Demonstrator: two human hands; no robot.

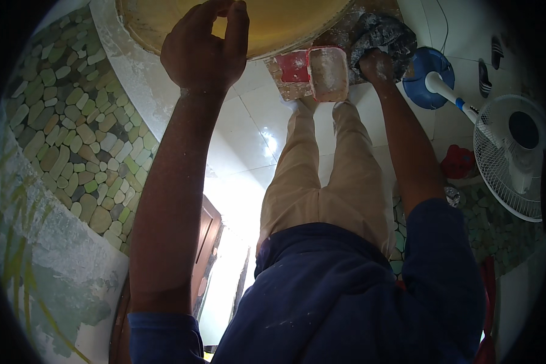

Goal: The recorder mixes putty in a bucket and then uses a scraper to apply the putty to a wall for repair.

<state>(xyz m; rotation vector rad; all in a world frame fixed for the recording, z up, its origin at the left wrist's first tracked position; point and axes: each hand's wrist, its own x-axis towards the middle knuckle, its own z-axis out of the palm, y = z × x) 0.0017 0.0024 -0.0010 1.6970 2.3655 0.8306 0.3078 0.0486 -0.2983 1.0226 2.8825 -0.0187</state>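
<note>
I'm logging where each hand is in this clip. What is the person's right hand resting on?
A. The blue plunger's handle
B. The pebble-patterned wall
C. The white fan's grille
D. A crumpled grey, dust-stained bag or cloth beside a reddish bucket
D: the right hand lies on the crumpled grey bag or cloth, just right of the reddish bucket; the fan and the blue plunger stand apart from it.
</note>
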